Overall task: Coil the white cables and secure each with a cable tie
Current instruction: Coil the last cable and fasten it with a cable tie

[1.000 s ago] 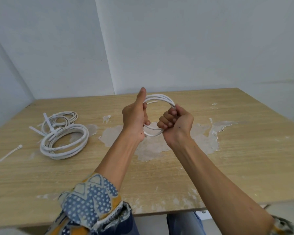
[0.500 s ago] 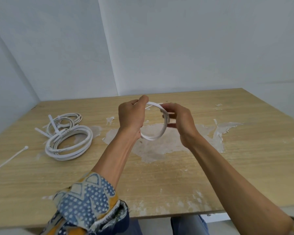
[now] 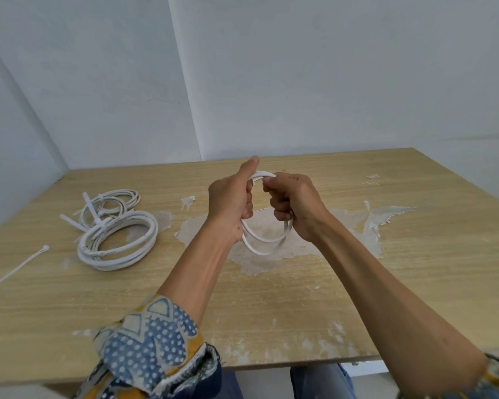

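My left hand (image 3: 231, 201) and right hand (image 3: 293, 207) both grip the small cable coil (image 3: 264, 240), held above the table (image 3: 357, 283). Two tied coils (image 3: 117, 239) lie at left, near a loose tie (image 3: 15, 270).

no readable text, no labels, no numbers, no signs
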